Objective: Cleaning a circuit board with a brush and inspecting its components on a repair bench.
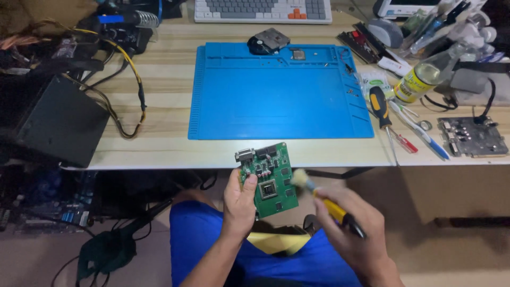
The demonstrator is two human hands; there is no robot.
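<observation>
My left hand (pixel 239 204) grips a small green circuit board (pixel 272 180) by its left edge, holding it tilted in front of the table's near edge, above my lap. The board carries a dark square chip in its middle and a grey connector at its top left. My right hand (pixel 353 234) holds a yellow-handled brush (pixel 324 203); its pale bristles (pixel 298 178) touch the board's right edge.
A blue work mat (pixel 276 95) lies on the wooden table (pixel 159 149). Right of it are a screwdriver (pixel 380 109), a clear bottle (pixel 425 74) and another circuit board (pixel 472 137). A black box (pixel 58 119) and cables sit left; a keyboard (pixel 263 10) behind.
</observation>
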